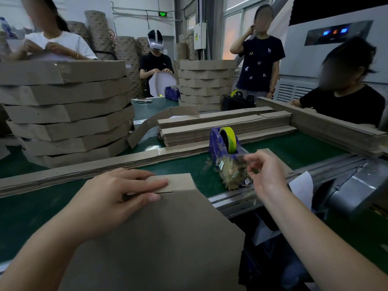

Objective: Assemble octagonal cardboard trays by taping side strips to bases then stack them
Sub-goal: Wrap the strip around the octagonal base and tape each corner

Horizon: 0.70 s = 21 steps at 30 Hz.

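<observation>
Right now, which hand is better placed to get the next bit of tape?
Probably right. The right hand is beside the tape dispenser; the left hand is busy pressing the side strip against the octagonal base.

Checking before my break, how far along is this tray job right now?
Done: a tall stack of finished trays stands left. In hand: the left hand presses a side strip against a base; the right hand reaches the tape dispenser. To do: piles of flat strips.

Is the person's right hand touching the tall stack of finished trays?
No, the right hand is by the tape dispenser, while the tray stack stands far left.
</observation>
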{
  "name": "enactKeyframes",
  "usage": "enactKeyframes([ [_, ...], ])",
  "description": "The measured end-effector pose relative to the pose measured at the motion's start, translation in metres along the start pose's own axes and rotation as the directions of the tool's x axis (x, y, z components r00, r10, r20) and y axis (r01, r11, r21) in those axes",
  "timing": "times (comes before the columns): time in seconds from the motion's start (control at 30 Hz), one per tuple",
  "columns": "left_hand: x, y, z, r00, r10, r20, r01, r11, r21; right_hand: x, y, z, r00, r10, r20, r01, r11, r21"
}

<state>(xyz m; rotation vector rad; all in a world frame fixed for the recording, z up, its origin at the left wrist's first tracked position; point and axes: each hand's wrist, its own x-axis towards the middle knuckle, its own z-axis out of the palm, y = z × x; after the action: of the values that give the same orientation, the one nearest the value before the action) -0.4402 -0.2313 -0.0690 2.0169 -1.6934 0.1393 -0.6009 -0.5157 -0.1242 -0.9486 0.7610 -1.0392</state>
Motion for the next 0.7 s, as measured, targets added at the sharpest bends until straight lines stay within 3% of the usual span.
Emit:
enactKeyframes([
  [0.2, 0.001, 0.0, 0.003, 0.999, -0.022, -0.029, 0.021, 0.999, -0.036, -0.001, 0.017, -0.006, 0.974, -0.196, -0.114, 0.154, 0.94, -0.304],
  [0.47, -0.001, -0.001, 0.003, 0.998, -0.041, -0.041, 0.039, 0.998, -0.055, -0.002, 0.029, -0.018, 0.911, -0.411, -0.034, 0.312, 0.742, -0.593],
  [0.57, -0.003, 0.001, 0.002, 0.996, -0.055, -0.065, 0.05, 0.996, -0.073, -0.015, 0.028, -0.024, 0.902, -0.43, -0.044, 0.322, 0.738, -0.592],
  [0.7, -0.003, 0.005, 0.002, 0.993, -0.079, -0.087, 0.073, 0.994, -0.077, -0.07, 0.016, 0.001, 0.862, -0.503, 0.069, 0.488, 0.782, -0.387],
])
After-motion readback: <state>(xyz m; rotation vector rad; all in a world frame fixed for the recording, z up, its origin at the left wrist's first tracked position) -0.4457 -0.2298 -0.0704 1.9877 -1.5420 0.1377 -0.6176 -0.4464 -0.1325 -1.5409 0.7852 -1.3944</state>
